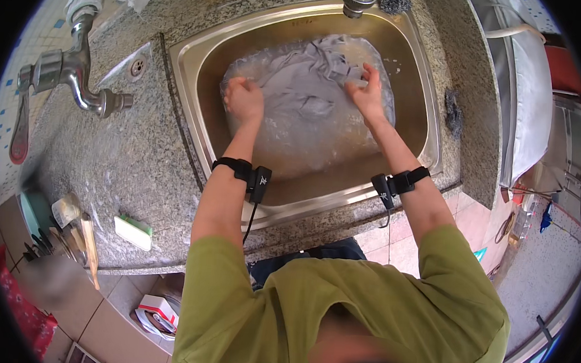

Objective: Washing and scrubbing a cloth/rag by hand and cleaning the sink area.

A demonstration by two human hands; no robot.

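A stainless steel sink (406,133) lies before me, and in it is clear plastic sheeting or a bag (302,142) with cloudy water. Light grey cloth (301,78) lies crumpled in the middle of the plastic. My left hand (245,99) is at the plastic's left edge with curled fingers; whether it grips the plastic is unclear. Over the right part of the plastic, beside the cloth, is my right hand (366,93), its thumb and fingers apart. Each forearm wears a black strap with a small device.
A lever tap (79,74) rises at the left, and another spout (358,1) overhangs the sink's far edge. Steel wool (452,113) lies right of the sink. On the granite counter (148,174) are a sponge (133,232) and wooden-handled utensils (89,245).
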